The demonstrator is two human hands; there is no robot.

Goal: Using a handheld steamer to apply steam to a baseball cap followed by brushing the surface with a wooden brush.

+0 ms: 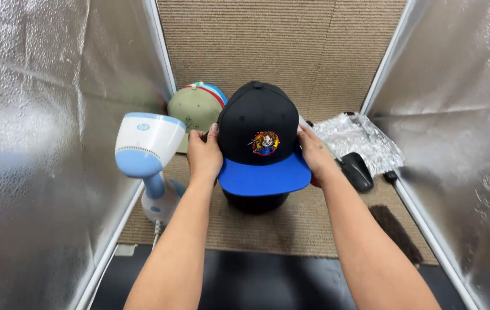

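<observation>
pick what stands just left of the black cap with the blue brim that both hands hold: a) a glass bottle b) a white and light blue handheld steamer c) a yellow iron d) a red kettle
b: a white and light blue handheld steamer stands upright beside the left hand, left of the black cap with the blue brim.

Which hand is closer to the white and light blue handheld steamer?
Left. The left hand grips the black cap with the blue brim right beside the white and light blue handheld steamer; the right hand holds the cap's far side.

head view | worn on head | looks down, forward | close over mat [268, 229]
</observation>
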